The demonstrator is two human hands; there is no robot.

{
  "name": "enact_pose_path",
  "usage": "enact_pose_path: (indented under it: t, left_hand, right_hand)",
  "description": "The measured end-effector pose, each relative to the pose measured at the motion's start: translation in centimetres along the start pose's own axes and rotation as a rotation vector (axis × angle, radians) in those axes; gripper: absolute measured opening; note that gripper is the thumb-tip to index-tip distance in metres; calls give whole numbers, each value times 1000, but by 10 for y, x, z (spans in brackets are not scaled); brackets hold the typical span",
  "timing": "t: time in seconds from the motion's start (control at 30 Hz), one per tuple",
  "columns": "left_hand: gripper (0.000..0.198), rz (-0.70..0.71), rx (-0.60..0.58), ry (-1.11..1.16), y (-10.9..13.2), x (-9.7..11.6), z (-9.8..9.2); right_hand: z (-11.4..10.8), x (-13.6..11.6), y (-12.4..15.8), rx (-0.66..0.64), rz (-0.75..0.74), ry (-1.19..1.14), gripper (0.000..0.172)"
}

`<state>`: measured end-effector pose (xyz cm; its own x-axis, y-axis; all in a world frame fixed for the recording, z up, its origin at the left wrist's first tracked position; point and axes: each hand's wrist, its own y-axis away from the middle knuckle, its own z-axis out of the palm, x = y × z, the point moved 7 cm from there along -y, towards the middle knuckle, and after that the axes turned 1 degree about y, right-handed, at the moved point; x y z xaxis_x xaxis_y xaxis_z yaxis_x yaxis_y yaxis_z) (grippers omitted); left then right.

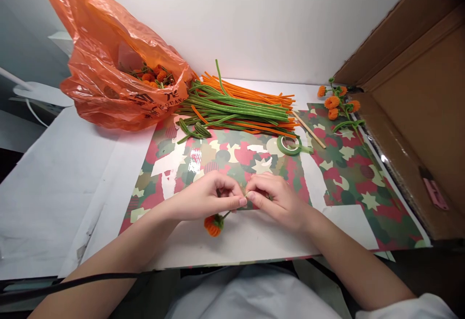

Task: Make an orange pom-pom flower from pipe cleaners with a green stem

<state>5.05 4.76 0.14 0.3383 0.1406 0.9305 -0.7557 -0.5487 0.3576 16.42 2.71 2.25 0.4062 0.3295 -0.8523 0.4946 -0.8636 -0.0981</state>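
An orange pipe-cleaner flower [213, 225] with a green base points down toward the front of the table. Its thin stem runs up into my left hand [221, 194], whose thumb and fingers are closed on it. Close beside, my right hand [274, 195] is closed too, pinching a thin light-green strip [247, 194] that shows between the two sets of fingertips. Most of the stem and strip is hidden by my fingers. A roll of green floral tape [289, 145] lies beyond my right hand.
Green pipe cleaners [247, 105] and orange ones [254, 93] lie bundled at the back. An orange plastic bag [109, 101] holding more flowers stands back left. A wooden stick [309, 130], a finished flower stem [332, 102] and a cardboard box [410, 164] with a pink cutter [434, 190] are right.
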Motion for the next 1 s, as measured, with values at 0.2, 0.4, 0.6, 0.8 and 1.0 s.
enact_pose_path:
  t: [0.2,0.4,0.6,0.8,1.0]
  left_hand:
    - [31,32,63,-61,-1,-4,-4]
    - [24,200,221,-475,-1,8,-10]
    - [26,388,378,-887,1,20,-10]
    - [27,417,395,-918,2,21,-12]
    - [27,400,363,-917,1,22,-12]
  right_hand:
    - [1,3,-1,1,47,9,20]
    - [4,9,-2,35,126,55,22]
    - [4,18,-3,98,182,96,21]
    - [5,19,-3,97,153,160,15]
    - [7,20,-4,42,184,189,13]
